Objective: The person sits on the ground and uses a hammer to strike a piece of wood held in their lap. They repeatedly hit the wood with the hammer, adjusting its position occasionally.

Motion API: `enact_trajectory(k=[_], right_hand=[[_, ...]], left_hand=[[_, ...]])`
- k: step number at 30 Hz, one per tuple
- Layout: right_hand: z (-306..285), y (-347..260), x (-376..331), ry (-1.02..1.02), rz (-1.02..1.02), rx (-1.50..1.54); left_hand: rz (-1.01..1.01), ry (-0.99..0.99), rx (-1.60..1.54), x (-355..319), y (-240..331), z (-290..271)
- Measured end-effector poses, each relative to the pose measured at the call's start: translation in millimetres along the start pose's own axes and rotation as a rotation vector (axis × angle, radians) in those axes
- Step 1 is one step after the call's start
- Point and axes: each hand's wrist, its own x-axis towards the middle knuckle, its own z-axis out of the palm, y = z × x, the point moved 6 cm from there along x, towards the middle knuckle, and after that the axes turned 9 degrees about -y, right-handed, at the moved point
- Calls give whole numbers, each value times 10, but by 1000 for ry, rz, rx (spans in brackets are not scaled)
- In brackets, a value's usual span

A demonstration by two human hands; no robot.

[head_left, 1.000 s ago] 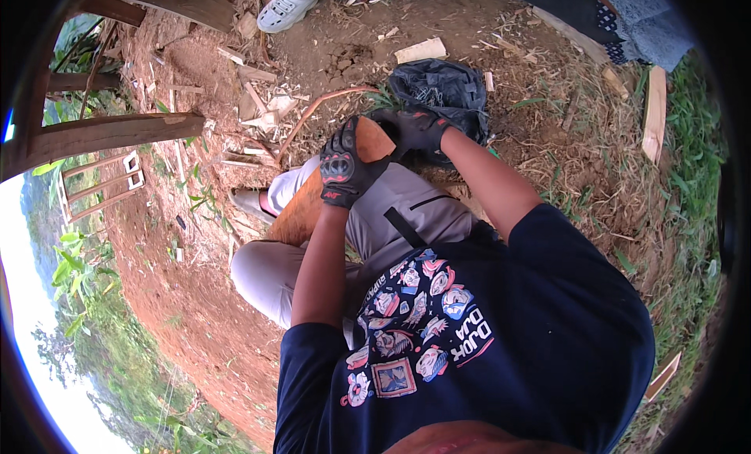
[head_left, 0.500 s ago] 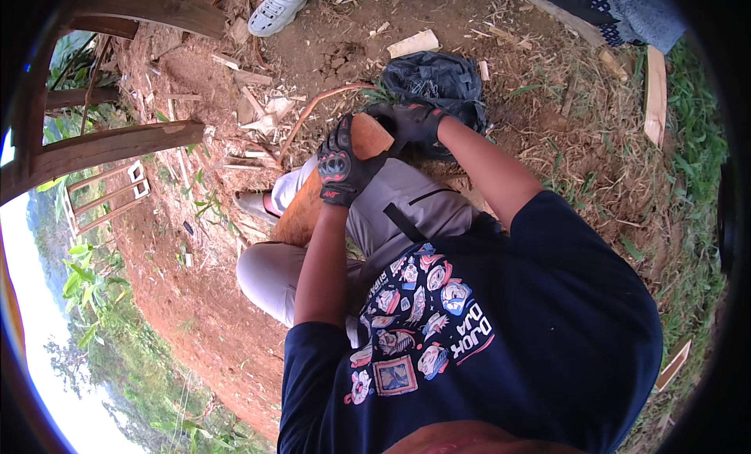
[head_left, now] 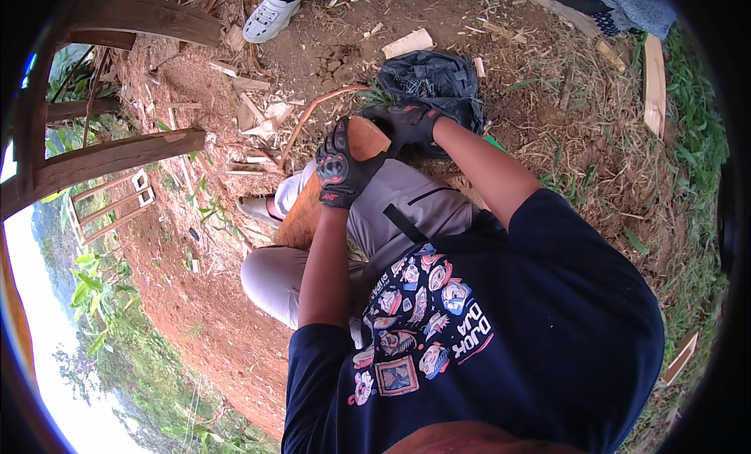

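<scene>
A long, flat orange-brown piece (head_left: 366,138) slants across my lap. From the frames I cannot tell whether it is a board or a rusty blade. My left hand (head_left: 341,171), in a black and red work glove, is wrapped over it near its far end. At that same end, my right hand (head_left: 412,123), in a matching glove, is closed. Its fingers are turned away, and what they hold is hidden. Just beyond my right hand lies a crumpled black plastic bag (head_left: 438,77) on the ground.
Wooden beams (head_left: 117,158) stand at the left, with a small wooden frame (head_left: 113,207) beside them. Wood chips and offcuts (head_left: 268,119) litter the dirt. Another person's white shoe (head_left: 271,19) is at the far side. A pale wood piece (head_left: 655,86) lies on the right.
The whole view has shifted slightly. My hands and the orange-brown piece keep nearly the same pose, and a bit of green now shows beside my right forearm.
</scene>
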Motion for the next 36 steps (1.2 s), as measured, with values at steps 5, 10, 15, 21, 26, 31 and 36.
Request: enact_trajectory(k=[5, 10, 15, 21, 26, 31, 36], right_hand=[[24, 75, 35, 45, -24, -49], [1, 26, -6, 29, 15, -41], [1, 26, -25, 6, 77, -65], [45, 75, -12, 72, 28, -69], [62, 11, -44, 98, 13, -65], [97, 125, 41, 85, -15, -25], [118, 193, 75, 109, -47, -13]], left_hand=[[3, -3, -4, 29, 42, -16], [8, 15, 17, 11, 44, -23], [-7, 1, 23, 14, 44, -21], [-10, -10, 17, 22, 33, -1], [-12, -10, 22, 9, 13, 5], [6, -3, 22, 36, 59, -26], [10, -11, 3, 45, 58, -27]])
